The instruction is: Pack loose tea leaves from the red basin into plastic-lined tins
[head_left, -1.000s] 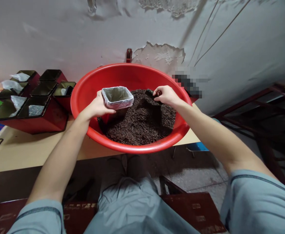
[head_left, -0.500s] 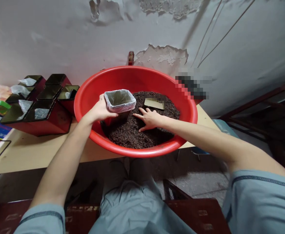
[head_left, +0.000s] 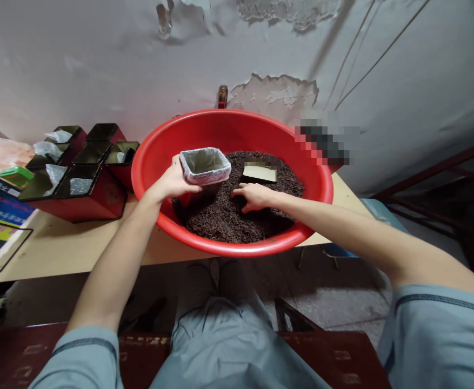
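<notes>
My left hand is closed around a rectangular tin lined with a clear plastic bag folded over its rim. The tin is held upright over the left part of a big red basin. Dark, loose bits that look like tea leaves are heaped in the basin. Among them my right hand reaches down, fingers half bent and still apart, tips touching the leaves and partly hidden. Just beyond it a pale rectangular scoop or lid lies on the leaves; its kind is unclear.
Several red tins, some with plastic liners sticking out, stand left of the basin on the wooden table. Printed packaging lies at the far left. A blurred dark object is behind the basin's right rim, near a peeling wall.
My right hand's fingers, spread wide before, have bent inward into the leaves. My left hand keeps the tin in place. The whole view has shifted slightly.
</notes>
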Action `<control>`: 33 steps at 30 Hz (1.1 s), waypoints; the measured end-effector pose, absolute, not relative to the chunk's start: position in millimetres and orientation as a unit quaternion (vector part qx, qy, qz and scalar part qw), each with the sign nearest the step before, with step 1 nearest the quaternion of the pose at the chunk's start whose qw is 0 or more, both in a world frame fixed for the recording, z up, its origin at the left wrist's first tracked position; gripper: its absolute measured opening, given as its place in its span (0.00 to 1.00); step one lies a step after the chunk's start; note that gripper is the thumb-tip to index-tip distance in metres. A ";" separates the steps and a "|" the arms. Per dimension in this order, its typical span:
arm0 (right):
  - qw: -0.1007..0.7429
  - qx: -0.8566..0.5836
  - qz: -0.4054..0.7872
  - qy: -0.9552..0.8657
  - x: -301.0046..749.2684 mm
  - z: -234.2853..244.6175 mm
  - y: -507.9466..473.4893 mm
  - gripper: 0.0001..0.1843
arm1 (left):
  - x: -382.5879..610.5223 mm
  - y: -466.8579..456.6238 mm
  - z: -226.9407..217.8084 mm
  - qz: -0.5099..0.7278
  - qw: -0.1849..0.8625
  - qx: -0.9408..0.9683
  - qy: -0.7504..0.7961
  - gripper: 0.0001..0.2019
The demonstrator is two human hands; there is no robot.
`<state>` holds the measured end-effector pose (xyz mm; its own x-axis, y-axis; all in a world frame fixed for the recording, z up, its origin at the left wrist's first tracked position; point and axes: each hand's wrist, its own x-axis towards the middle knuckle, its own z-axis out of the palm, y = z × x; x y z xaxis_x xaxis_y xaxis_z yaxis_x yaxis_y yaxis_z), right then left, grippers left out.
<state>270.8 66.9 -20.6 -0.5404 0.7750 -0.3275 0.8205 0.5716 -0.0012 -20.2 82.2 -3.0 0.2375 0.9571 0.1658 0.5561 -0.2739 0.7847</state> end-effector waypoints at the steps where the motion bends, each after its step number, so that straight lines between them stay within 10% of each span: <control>1: 0.131 0.464 -0.091 0.871 273.3 -19.0 67.7 0.37 | -20.1 82.3 -3.2 0.334 0.302 0.726 0.520 0.57; 18: -0.210 0.440 -0.055 0.871 233.8 105.5 101.8 0.27 | -14.0 78.3 0.0 0.348 0.310 0.728 0.503 0.53; 33: -0.170 0.353 -0.067 0.918 180.4 98.4 115.1 0.17 | -13.1 75.2 1.2 0.360 0.340 0.712 0.499 0.52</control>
<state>180.4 115.1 98.4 -0.6934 0.6706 0.2636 0.6248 0.7418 -0.2435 -13.1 75.2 1.2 0.2440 0.9542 0.1732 0.4654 -0.2719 0.8423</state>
